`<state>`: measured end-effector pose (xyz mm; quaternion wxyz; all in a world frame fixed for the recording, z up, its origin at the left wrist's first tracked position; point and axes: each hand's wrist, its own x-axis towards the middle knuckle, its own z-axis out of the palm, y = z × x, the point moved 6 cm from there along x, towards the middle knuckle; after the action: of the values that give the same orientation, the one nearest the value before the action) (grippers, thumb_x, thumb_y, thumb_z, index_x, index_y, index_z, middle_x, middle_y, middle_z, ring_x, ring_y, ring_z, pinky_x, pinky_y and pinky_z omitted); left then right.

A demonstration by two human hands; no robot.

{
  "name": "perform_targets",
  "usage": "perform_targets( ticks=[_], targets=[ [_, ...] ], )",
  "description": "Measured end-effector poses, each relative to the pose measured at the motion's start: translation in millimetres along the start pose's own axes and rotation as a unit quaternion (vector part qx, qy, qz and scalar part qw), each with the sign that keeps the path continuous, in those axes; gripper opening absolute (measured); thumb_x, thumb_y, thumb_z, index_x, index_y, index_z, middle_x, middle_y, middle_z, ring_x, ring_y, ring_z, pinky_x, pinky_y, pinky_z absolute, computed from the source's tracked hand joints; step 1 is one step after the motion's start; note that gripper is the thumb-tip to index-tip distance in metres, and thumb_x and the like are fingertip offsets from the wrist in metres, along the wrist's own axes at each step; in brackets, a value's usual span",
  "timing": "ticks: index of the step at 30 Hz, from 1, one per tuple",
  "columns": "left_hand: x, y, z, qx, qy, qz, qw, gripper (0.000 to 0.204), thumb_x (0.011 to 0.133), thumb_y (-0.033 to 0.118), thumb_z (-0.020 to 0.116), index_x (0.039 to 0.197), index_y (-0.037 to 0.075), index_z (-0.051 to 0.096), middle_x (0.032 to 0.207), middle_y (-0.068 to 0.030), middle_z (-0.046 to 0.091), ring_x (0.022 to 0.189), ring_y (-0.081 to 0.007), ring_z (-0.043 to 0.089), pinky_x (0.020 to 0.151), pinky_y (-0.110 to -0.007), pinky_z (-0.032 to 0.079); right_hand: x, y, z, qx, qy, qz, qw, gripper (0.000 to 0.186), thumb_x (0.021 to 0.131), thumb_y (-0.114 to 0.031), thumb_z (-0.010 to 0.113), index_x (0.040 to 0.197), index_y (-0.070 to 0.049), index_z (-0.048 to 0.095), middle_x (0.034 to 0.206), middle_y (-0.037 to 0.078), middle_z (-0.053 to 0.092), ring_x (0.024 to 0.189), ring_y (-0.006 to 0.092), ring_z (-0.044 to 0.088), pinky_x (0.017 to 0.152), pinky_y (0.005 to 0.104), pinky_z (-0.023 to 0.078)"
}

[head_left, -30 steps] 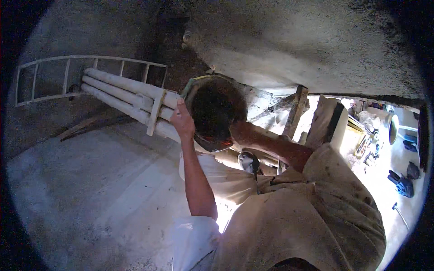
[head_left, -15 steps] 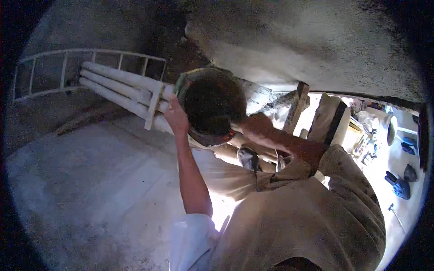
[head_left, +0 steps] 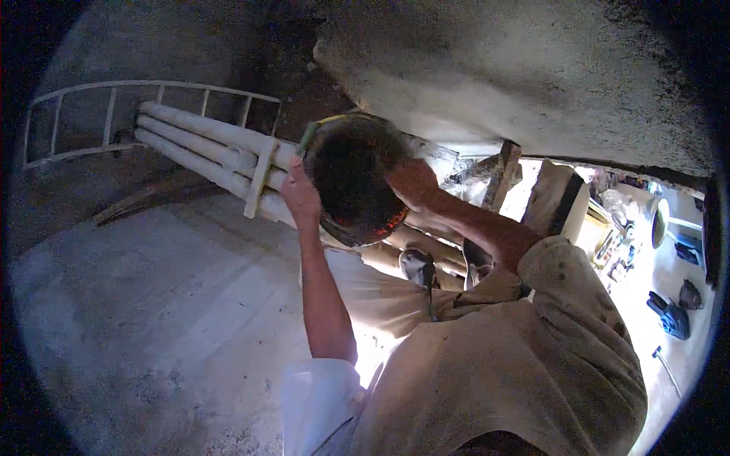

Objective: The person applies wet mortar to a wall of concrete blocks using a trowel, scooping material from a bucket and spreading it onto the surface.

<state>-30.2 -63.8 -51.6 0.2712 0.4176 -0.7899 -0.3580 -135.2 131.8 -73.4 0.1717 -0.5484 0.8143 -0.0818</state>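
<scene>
A round dark container (head_left: 352, 171) with a green-yellow edge and orange-red patches near its lower rim fills the middle of the view. My left hand (head_left: 302, 196) grips the left side of its rim. My right hand (head_left: 408, 182) is at the container's right inner side; its fingers are blurred in shadow, so their grip is unclear. Behind my left hand run several whitish poles (head_left: 186, 121) crossed by a short batten (head_left: 261, 176). My shoes (head_left: 417, 267) show among poles or planks below the container.
A pale ladder (head_left: 112, 114) lies beyond the poles at left. A rough wall (head_left: 532, 76) rises ahead. Wooden posts (head_left: 499, 178) stand at right, near a bright opening with scattered items, including blue-black bags (head_left: 671, 315). A grey plastered surface (head_left: 152, 319) spreads at lower left.
The container has moved slightly up in the picture, as has my left hand. My right hand has moved upward along the container's right side.
</scene>
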Motion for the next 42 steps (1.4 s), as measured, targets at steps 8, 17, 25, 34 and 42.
perform_targets(
  ticks=[8,17,25,34,42],
  targets=[
    [3.7,13.2,2.7,0.006,-0.019,-0.076,0.997,0.067,0.092,0.056,0.042,0.057,-0.001,0.038,0.051,-0.0043,0.034,0.053,-0.0174,0.032,0.051,-0.04,0.026,-53.4,-14.2,-23.2,0.086,-0.126,-0.025,0.988,0.03,0.091,-0.031,0.048,0.111,-0.013,0.06,0.076,0.015,0.062,0.066,0.0303,0.065,0.06,0.042,0.056],
    [13.1,-15.7,-6.6,-0.015,-0.036,-0.134,0.99,0.073,0.092,0.059,0.04,0.097,-0.012,0.059,0.084,-0.0215,0.06,0.073,-0.0305,0.049,0.073,-0.043,0.04,-98.6,30.8,-34.9,0.041,0.068,0.041,0.996,0.047,0.083,-0.024,0.062,0.128,-0.024,0.047,0.075,0.011,0.06,0.047,0.021,0.058,0.041,0.0343,0.051],
    [19.3,-28.8,8.9,0.096,-0.073,-0.01,0.993,0.062,0.096,0.046,0.04,0.126,-0.007,0.048,0.112,-0.0254,0.059,0.101,-0.0375,0.055,0.086,-0.043,0.041,-120.7,28.1,-29.3,0.312,-0.008,0.075,0.947,0.064,0.083,-0.034,0.066,0.135,-0.014,0.035,0.09,0.018,0.064,0.072,0.0287,0.065,0.067,0.0385,0.056],
    [4.1,-65.7,25.1,0.053,-0.157,-0.169,0.972,0.064,0.096,0.047,0.038,0.135,-0.004,0.036,0.119,-0.0269,0.054,0.106,-0.0355,0.053,0.088,-0.043,0.042,-155.5,43.6,-132.2,0.661,-0.098,0.195,0.718,0.068,0.082,-0.034,0.069,0.135,-0.009,0.035,0.102,0.01,0.058,0.084,0.0216,0.06,0.078,0.0359,0.051],
    [-52.0,-26.7,25.4,0.141,-0.243,0.082,0.956,0.073,0.091,0.06,0.038,0.106,-0.009,0.059,0.086,-0.0222,0.06,0.079,-0.0344,0.057,0.077,-0.048,0.044,-232.5,-14.9,-219.8,0.528,-0.099,0.04,0.843,0.067,0.077,-0.029,0.069,0.135,-0.012,0.041,0.137,0.012,0.042,0.123,0.0298,0.043,0.104,0.0414,0.033]
  ],
)
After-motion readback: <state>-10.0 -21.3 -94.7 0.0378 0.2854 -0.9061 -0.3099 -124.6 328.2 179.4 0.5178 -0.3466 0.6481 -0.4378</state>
